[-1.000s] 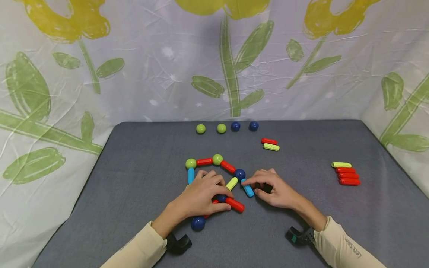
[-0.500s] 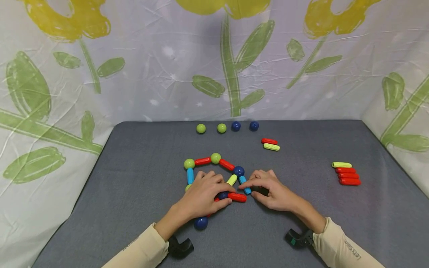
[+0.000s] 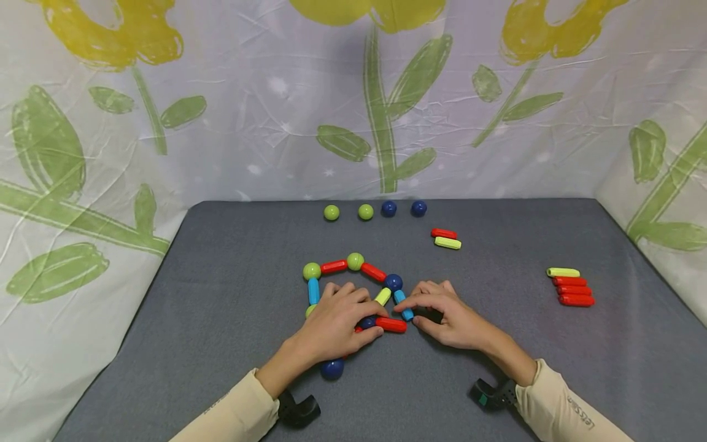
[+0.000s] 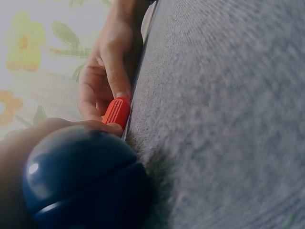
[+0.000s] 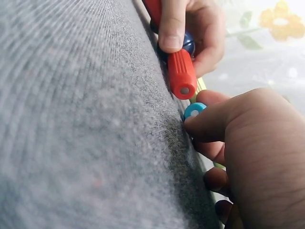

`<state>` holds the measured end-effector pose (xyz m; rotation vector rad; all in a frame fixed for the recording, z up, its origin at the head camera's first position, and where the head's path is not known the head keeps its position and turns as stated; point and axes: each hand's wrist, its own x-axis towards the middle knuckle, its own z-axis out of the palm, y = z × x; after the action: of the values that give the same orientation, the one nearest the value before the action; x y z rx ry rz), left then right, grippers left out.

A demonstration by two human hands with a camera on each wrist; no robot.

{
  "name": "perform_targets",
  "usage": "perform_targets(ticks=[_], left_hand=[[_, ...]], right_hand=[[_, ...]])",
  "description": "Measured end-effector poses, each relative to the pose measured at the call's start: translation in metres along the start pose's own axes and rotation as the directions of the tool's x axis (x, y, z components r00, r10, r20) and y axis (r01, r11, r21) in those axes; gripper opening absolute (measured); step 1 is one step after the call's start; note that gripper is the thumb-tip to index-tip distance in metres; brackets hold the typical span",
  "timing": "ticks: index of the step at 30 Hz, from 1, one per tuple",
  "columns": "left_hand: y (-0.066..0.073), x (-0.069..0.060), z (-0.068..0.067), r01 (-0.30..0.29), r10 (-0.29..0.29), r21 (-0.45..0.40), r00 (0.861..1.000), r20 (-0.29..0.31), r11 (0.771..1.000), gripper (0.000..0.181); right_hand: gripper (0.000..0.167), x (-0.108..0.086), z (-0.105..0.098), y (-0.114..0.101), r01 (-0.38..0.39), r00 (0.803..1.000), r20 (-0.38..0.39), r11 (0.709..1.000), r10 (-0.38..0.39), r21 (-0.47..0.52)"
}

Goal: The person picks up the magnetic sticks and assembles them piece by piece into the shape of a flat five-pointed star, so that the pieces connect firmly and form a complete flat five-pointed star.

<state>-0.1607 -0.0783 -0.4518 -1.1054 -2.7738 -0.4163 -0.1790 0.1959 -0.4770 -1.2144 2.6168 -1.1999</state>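
Note:
My left hand point(image 3: 338, 319) curls over a blue ball point(image 3: 367, 322) and the near end of a red rod point(image 3: 391, 325), thumb and fingers pinching around their joint. My right hand point(image 3: 455, 316) pinches a light blue rod point(image 3: 404, 306), whose upper end meets another blue ball point(image 3: 393, 282). A yellow rod point(image 3: 382, 297) runs from that ball down toward the left fingers. In the right wrist view, the free ends of the red rod point(image 5: 182, 76) and light blue rod point(image 5: 194, 110) lie close but apart. The left hand hides part of the joined shape.
Green balls point(image 3: 331, 212) and blue balls point(image 3: 418, 208) line the table's back edge. A red and a yellow rod point(image 3: 447, 243) lie in front of them. Several rods point(image 3: 576, 300) are stacked at right. One blue ball point(image 3: 332, 369) ends the shape's near side.
The red rod under my left hand has swung upward to lie nearly level. The shape's upper part has shifted slightly left and up, and the light blue rod has moved slightly left with my right hand.

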Motion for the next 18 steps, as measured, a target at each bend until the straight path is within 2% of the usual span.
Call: perform_targets(ticks=[6,10,14,18], left_hand=[[0.0001,-0.0004,0.0010,0.001,0.000,0.007,1.000,-0.012,1.000,0.022],[0.0005,-0.0007,0.0009,0.016,-0.016,0.006,1.000,-0.018,1.000,0.022],[0.0008,-0.0008,-0.0002,0.037,-0.037,-0.003,0.999,-0.023,0.999,0.022],[-0.0009,-0.0003,-0.0019,0.049,-0.049,-0.014,0.999,0.003,0.999,0.025]], right_hand=[[0.038,-0.0001,0.0005,0.0011,-0.004,1.000,-0.002,1.000,0.004,0.003],[0.040,0.0000,0.0007,0.0021,0.007,1.000,-0.027,0.999,-0.006,0.039],[0.038,0.0007,0.0013,0.0039,0.012,0.995,-0.104,0.996,-0.003,0.087],[0.032,0.0024,0.0020,0.0055,-0.027,0.979,-0.196,0.985,0.060,0.169]])
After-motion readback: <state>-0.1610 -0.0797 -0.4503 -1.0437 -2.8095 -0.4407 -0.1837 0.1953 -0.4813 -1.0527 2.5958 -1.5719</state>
